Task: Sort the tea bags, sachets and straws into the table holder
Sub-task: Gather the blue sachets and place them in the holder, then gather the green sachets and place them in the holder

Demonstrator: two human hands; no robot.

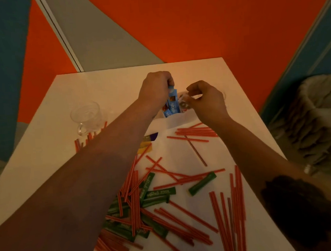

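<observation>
Red straws (166,212) and green sachets (157,193) clutter the near tabletop (47,171); its left stretch lies bare up to a glass mug (86,116).

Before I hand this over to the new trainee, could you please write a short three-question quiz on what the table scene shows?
1. True or false: the left hand has its grip on blue paper sachets.
2. Which lie loose across the white table nearest the camera? A) thin red striped straws and dark green stick sachets; B) metal spoons; C) white sugar cubes.
3. Fill in: left of the arms stands a clear glass ____ with a handle.

Key: 1 true; 2 A; 3 cup. The right hand has curled fingers beside the blue sachets; what it holds, if anything, is unclear.
</observation>
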